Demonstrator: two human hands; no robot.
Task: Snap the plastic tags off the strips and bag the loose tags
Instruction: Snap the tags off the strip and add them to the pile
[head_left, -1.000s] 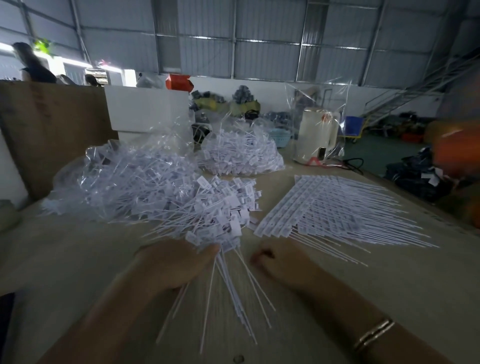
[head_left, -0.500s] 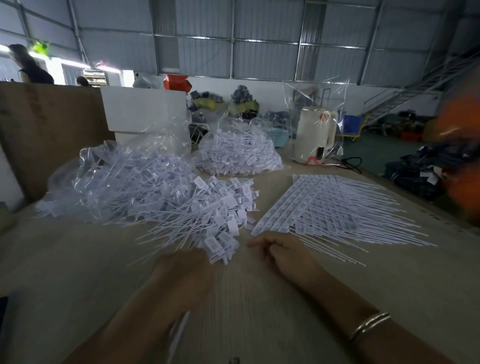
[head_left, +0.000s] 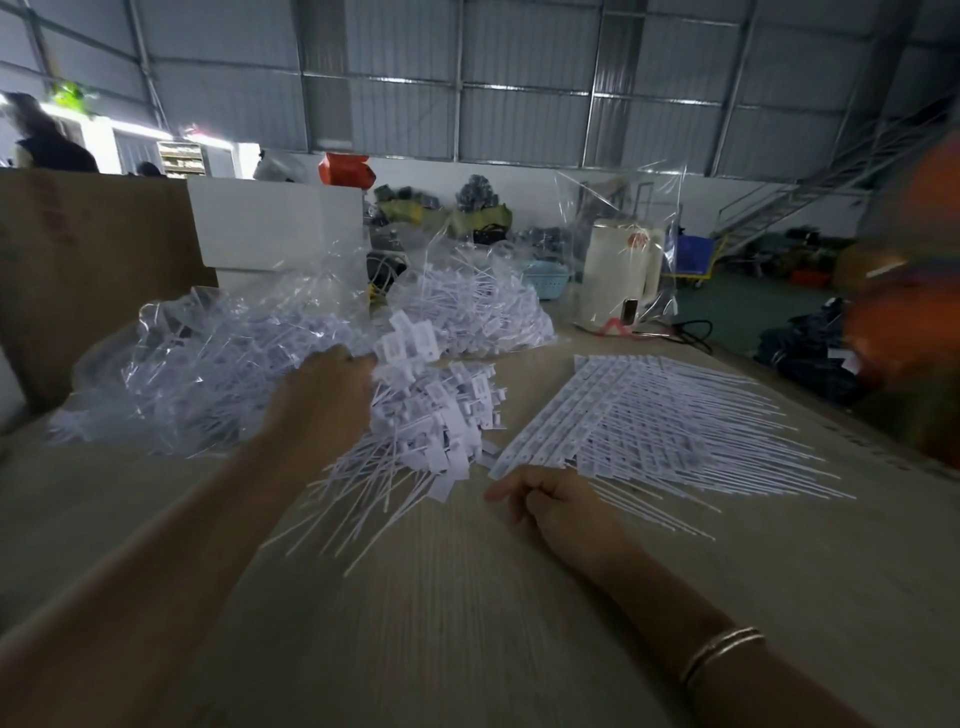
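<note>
while the left hand (head_left: 332, 384) grips a tag bundle (head_left: 410, 415), the right hand (head_left: 550, 499) rests loosely curled – holding nothing – at the strips' (head_left: 649, 415) near edge

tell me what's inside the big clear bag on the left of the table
The clear bag holds a heap of loose white tags, seen through the plastic. The left hand is at its open mouth with more tags. The bag's bottom is hidden.
</note>
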